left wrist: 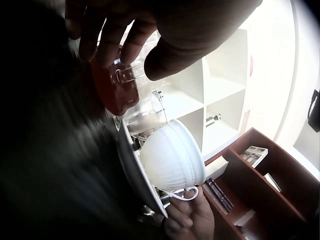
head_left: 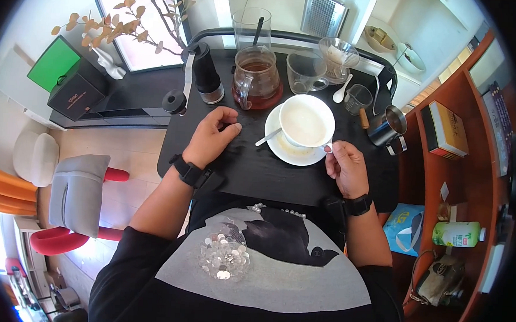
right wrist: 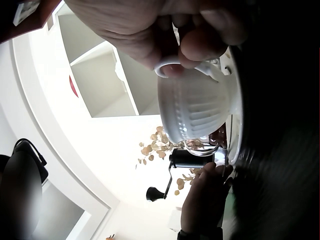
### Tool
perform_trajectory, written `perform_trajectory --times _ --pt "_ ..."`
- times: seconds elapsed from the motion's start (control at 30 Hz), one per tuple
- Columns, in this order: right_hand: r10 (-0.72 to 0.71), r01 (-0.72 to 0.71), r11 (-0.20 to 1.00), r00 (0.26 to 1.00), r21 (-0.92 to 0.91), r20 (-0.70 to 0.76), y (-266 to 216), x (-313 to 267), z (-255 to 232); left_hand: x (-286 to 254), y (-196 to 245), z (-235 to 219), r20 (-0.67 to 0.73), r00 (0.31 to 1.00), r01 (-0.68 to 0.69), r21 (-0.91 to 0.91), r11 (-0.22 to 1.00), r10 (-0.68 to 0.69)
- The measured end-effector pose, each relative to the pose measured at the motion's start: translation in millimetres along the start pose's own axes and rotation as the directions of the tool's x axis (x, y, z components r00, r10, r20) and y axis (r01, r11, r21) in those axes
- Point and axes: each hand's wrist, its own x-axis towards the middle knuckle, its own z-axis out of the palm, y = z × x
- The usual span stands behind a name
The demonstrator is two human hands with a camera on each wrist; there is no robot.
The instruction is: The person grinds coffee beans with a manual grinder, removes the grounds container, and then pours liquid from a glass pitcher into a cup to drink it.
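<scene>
A white teacup (left wrist: 167, 157) filled with milky liquid stands on a white saucer (head_left: 296, 157). My right hand (head_left: 349, 168) pinches the cup's handle (right wrist: 167, 64) between thumb and fingers. A metal teaspoon (head_left: 268, 137) lies on the saucer at the cup's left. Left of the saucer, over the black table (head_left: 228, 168), my left hand (head_left: 212, 136) hangs with loosely bent fingers and nothing in it. Just beyond it stands a glass carafe (head_left: 257, 73) of reddish-brown liquid, its handle facing me.
A black hand grinder (head_left: 207, 74) stands left of the carafe. Behind and right of the cup are a glass mug (head_left: 306, 70), a dripper (head_left: 338, 55), a white spoon (head_left: 342, 91), a small glass jug (head_left: 359, 99) and a steel pitcher (head_left: 386, 127). A brown shelf (head_left: 412, 175) borders the right.
</scene>
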Motion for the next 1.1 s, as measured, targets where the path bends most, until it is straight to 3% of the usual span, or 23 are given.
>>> perform_trajectory --times 0.27,0.33,0.47,0.53,1.1 --pt "0.006 -0.006 0.999 1.0 -0.035 0.013 -3 -1 0 11 0 13 -0.082 0.996 -0.027 -0.001 1.0 0.026" --pt "0.009 -0.009 0.999 1.0 -0.04 0.008 -2 -1 0 22 0 16 -0.117 0.985 -0.133 -0.045 0.99 0.127" --pt "-0.006 0.006 1.0 1.0 0.019 0.009 0 0 0 37 6 17 -0.075 0.996 -0.047 0.052 0.998 0.051" --pt "-0.004 0.003 0.999 1.0 0.044 0.017 0 0 0 43 1 18 -0.085 0.976 -0.187 0.137 0.973 0.2" --pt "0.004 -0.004 1.0 1.0 -0.003 0.028 0 0 -3 53 -8 14 -0.125 0.981 -0.14 0.091 0.986 0.15"
